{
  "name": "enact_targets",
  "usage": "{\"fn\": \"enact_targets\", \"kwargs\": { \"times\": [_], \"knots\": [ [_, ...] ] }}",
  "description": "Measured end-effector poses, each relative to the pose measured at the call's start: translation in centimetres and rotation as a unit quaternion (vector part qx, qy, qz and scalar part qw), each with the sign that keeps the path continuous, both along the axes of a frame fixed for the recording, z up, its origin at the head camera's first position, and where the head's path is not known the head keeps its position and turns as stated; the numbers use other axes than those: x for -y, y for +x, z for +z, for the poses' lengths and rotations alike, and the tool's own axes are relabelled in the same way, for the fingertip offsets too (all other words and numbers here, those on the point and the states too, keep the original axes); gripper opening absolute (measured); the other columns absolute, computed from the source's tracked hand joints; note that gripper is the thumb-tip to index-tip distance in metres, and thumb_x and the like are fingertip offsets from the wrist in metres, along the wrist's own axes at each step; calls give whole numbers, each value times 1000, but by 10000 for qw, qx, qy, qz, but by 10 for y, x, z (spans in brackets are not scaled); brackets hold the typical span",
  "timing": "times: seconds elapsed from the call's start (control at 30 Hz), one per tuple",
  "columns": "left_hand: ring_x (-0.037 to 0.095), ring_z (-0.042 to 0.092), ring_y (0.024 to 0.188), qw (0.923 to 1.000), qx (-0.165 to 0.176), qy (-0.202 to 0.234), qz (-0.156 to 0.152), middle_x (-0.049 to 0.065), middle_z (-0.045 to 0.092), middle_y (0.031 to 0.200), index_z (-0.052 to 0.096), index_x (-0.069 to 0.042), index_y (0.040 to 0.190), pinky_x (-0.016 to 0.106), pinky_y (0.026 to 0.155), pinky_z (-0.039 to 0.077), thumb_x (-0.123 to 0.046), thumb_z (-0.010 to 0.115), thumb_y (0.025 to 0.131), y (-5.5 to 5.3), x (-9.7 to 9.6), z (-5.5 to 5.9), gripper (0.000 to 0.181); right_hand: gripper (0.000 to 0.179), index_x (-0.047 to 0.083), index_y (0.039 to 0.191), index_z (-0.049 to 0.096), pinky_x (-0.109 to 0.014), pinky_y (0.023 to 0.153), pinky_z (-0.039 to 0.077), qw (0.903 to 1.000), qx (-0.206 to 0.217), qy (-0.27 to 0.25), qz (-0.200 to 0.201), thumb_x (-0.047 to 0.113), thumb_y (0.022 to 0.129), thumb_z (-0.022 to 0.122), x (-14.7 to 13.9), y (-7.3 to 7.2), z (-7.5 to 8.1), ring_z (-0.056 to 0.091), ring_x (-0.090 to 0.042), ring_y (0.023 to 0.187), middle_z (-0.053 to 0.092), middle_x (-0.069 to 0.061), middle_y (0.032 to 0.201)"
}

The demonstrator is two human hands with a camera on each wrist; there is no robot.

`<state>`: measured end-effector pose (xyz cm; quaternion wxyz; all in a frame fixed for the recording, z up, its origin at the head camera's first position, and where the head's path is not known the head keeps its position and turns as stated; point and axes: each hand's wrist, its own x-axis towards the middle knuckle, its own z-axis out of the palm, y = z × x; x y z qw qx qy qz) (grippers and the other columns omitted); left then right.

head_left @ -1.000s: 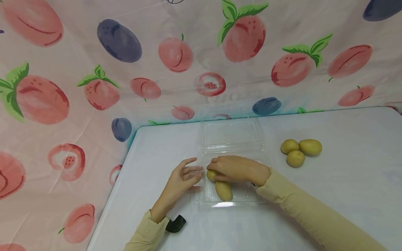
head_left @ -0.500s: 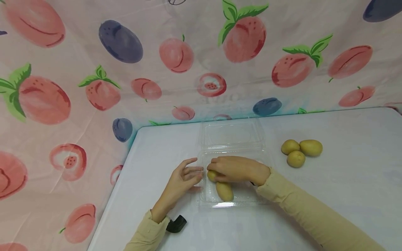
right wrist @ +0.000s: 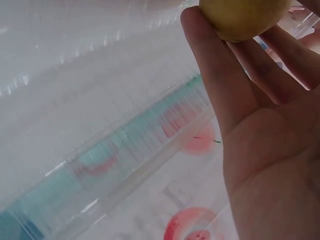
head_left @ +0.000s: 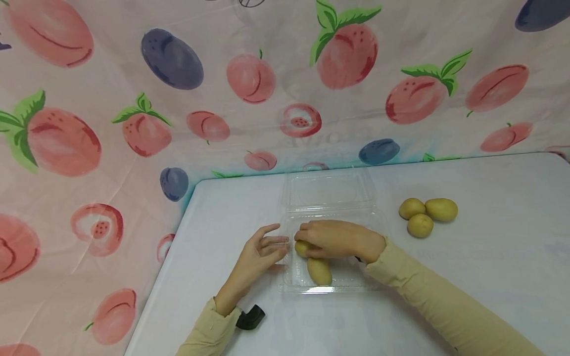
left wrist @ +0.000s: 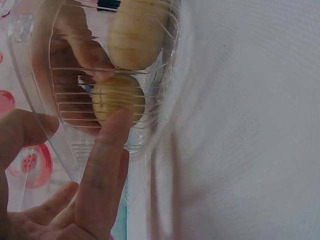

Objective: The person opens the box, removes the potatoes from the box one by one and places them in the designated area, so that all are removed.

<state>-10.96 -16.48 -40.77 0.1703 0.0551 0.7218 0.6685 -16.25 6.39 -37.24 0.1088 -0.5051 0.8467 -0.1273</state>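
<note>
A clear plastic clamshell box lies on the white table with its lid folded back. Inside it, my right hand reaches over from the right and grips a small potato near the left wall. The right wrist view has this potato between fingers and thumb. A longer potato lies in the box just in front of it. Beside the box's left wall my left hand has its fingers loosely extended. In the left wrist view, one fingertip overlaps the held potato through the ribbed plastic.
To the right of the box, three potatoes sit grouped on the table. A fruit-print cloth rises behind and along the left side of the table. A black strap piece shows under the left wrist.
</note>
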Motion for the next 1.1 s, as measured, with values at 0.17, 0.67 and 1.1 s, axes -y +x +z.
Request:
{"fn": "enact_targets", "kwargs": {
  "times": [0.17, 0.67, 1.1],
  "knots": [
    [38, 58, 124, 10000, -46, 18, 7, 26, 55, 136, 38, -11, 149, 45, 82, 61, -12, 70, 93, 1, 0, 0, 64, 24, 6, 113, 65, -26, 76, 53, 10000, -81, -25, 17, 20, 94, 70, -2, 0, 3, 54, -11, 81, 62, 1, 94],
    [36, 60, 121, 9999, -73, 7, 85, 25, 57, 135, 38, -10, 149, 44, 80, 62, -10, 69, 93, 1, -1, 0, 64, 30, 3, 117, 65, -30, 82, 55, 9994, -277, -157, -168, 19, 93, 71, -16, 3, 15, 59, -15, 89, 65, -4, 103],
    [37, 60, 121, 9999, -54, -39, 121, 24, 57, 135, 38, -9, 149, 44, 81, 62, -9, 69, 93, 2, -3, 2, 64, 30, 7, 117, 65, -32, 87, 57, 9977, -443, -391, -339, 18, 91, 73, -40, 4, 23, 62, -17, 96, 66, -4, 108]
  ]
}}
